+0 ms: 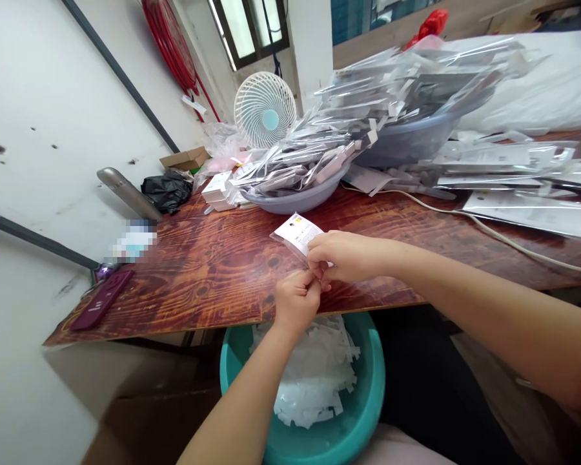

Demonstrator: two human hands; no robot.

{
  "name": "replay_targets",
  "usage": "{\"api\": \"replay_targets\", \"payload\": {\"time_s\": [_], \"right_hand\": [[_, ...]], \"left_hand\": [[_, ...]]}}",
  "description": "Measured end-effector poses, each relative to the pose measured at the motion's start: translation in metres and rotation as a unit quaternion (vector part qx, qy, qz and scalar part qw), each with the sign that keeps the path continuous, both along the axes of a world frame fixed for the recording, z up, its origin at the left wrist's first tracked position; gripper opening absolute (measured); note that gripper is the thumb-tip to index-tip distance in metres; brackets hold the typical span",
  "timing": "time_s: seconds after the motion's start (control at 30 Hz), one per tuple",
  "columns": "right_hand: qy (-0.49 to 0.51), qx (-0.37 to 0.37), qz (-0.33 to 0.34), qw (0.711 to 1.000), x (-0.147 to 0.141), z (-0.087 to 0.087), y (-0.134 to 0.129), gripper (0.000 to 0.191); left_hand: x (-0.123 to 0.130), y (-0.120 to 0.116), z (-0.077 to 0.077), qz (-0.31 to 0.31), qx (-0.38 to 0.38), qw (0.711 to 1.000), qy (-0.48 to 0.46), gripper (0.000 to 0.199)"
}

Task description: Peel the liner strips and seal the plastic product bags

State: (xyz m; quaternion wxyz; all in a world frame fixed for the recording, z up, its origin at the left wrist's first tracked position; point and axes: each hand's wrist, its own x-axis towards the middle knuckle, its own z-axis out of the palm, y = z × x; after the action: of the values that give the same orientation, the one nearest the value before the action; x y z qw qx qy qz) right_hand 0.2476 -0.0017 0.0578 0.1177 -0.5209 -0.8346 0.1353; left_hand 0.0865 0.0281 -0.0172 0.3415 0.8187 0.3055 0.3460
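A small clear plastic packet with a white printed card (297, 234) in it sticks out to the upper left of my hands, over the table's front part. My right hand (336, 255) is closed on the packet's near end, its fingers bent around it. Just below, my left hand (297, 296) is closed, thumb and finger pinched together against the right fingertips. What the left fingers pinch is hidden, though they meet at the packet's near edge. Under the table edge, below my hands, stands a teal basin (375, 387) holding many white paper strips (314, 374).
Two grey-blue basins (295, 201) heaped with clear-wrapped packets (314, 145) stand at the back. More flat packets (527, 210) lie at the right, beside a pale cable (494, 229). A white fan (265, 110), a black bag (167, 190) and a maroon phone (102, 300) are farther left.
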Motion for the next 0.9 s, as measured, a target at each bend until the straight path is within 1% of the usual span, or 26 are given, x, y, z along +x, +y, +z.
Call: {"api": "replay_targets", "payload": {"time_s": [0.1, 0.23, 0.33, 0.47, 0.57, 0.63, 0.7, 0.83, 0.9], "right_hand": [[0.032, -0.003, 0.016, 0.999, 0.004, -0.003, 0.001, 0.012], [0.107, 0.003, 0.040, 0.994, 0.009, -0.009, -0.002, 0.013], [0.170, 0.012, 0.033, 0.985, 0.011, -0.016, -0.008, 0.011], [0.237, 0.055, 0.007, 0.970, 0.010, -0.028, -0.018, 0.010], [0.309, 0.051, -0.027, 0.949, 0.009, -0.037, -0.023, 0.008], [0.365, 0.024, -0.049, 0.929, 0.008, -0.042, -0.024, 0.007], [0.417, 0.015, -0.065, 0.907, 0.006, -0.047, -0.025, 0.006], [0.481, 0.055, -0.097, 0.870, 0.001, -0.054, -0.024, 0.006], [0.504, 0.054, -0.119, 0.854, 0.003, -0.054, -0.025, 0.006]], "left_hand": [[0.000, 0.000, -0.002, -0.001, -0.002, 1.000, -0.003, 0.024], [0.000, -0.001, -0.001, -0.003, 0.005, 1.000, -0.004, 0.023], [0.000, -0.001, 0.000, -0.007, 0.007, 1.000, -0.002, 0.023], [0.000, -0.001, 0.001, 0.002, -0.003, 1.000, -0.007, 0.022], [0.000, -0.001, 0.000, 0.004, -0.054, 0.998, -0.015, 0.020], [0.001, 0.000, -0.001, 0.002, -0.087, 0.996, -0.023, 0.020], [0.001, 0.000, -0.001, 0.001, -0.108, 0.994, -0.031, 0.021], [0.002, 0.001, -0.002, -0.001, -0.128, 0.991, -0.043, 0.022], [0.003, 0.001, -0.002, -0.005, -0.146, 0.988, -0.049, 0.021]]}}
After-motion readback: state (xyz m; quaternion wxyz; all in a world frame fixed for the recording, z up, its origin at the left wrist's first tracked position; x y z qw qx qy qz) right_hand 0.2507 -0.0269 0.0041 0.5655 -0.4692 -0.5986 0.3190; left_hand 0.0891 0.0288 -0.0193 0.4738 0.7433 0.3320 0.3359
